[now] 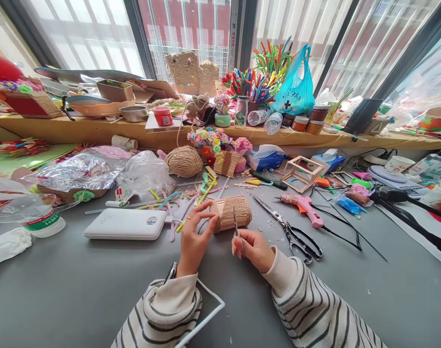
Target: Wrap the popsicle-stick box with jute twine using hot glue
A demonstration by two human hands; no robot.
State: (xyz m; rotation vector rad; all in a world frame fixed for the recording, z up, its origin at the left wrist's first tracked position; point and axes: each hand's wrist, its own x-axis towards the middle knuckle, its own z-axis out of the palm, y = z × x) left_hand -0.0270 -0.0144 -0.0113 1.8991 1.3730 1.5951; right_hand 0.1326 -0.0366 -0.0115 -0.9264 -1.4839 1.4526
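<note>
A small wooden craft box (234, 212), partly wrapped in brown twine, lies on the grey table in front of me. At its left end is my left hand (194, 232), with curved fingers and the thumb resting against it. The exact contact of these fingertips is partly hidden. My right hand (254, 246) is closed around small scissors (235, 222), their narrow blades pointing up and away in front of the box. One finger ring shows below the thumb. Beyond the box sits a ball of twine (184, 161).
Large black-handled scissors (287, 227) and a pink glue gun (303, 208) with its cord lie to the right. A white power bank (125, 224) is at left, its cable running by my left wrist. Behind are a wooden frame (303, 174) and a crowded ledge (133, 128).
</note>
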